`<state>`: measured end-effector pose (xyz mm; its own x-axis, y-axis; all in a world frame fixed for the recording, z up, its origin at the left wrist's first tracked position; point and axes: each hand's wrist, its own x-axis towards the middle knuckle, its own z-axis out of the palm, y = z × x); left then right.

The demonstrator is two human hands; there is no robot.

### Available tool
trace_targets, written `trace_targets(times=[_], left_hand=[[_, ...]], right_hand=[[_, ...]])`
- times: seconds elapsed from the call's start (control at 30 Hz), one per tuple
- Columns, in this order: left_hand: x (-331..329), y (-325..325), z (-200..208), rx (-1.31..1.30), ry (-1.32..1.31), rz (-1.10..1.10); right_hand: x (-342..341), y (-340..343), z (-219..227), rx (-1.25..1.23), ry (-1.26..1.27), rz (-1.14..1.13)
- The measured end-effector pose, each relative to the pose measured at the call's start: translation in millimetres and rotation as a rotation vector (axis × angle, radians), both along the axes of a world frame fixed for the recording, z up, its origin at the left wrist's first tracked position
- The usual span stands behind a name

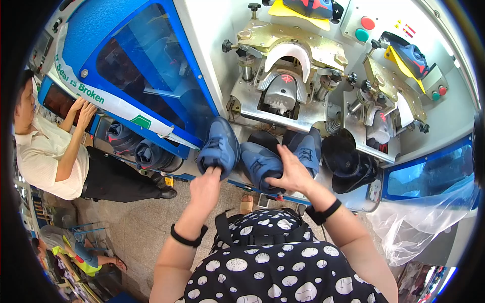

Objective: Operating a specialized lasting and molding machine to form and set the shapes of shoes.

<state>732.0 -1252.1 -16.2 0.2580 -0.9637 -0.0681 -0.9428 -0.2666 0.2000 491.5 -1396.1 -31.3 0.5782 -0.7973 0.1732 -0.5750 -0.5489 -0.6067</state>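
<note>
Head view is looking down on a person in a spotted top, and I'm standing close enough to be counting three blue shoes at the front edge of the metal ledge. They are sitting below the nearer machine, heels turned toward the wearer, presumably because that is keeping the openings within easy reach.

The left hand is holding the left blue shoe at its heel, fingers bunched narrow and dipping into the opening; that rim is probably giving a handy grip. The thumb is hiding from me. The right hand is spreading wide, thumb lying by the opening of the middle blue shoe, fingers reaching toward the right blue shoe. It seems to be steadying the pair, though I cannot tell how firmly it is pressing.

Two machines are standing side by side, the second one farther right. Two button boxes are hanging on the walls, one near the top and another at the right, each showing one red and one green button. Two more shoes, one beside the other, are resting under the blue door. One co-worker is standing at the left, both hands raised to a dark panel.
</note>
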Motion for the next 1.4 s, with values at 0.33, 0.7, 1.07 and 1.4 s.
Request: trace_targets(times=[0.33, 0.7, 1.07, 1.4], left_hand=[[31.6, -43.1, -19.7, 0.238, 0.005, -0.132], [-2.0, -39.2, -27.6, -0.143, -0.070, -0.049], [-41.0, -49.4, 33.6, -0.427, 1.211, -0.039], [-11.1, -124.1, 70.7, -0.527, 2.093, 0.060]], right_hand=[[-8.7, -29.0, -15.7, 0.338, 0.389, -0.055], [-44.2, -13.9, 7.3, -0.064, 0.314, -0.294], [-36.5, 10.1, 124.2, -0.104, -0.100, -0.080], [26.6, -103.5, 230.8, -0.521, -0.121, 0.003]])
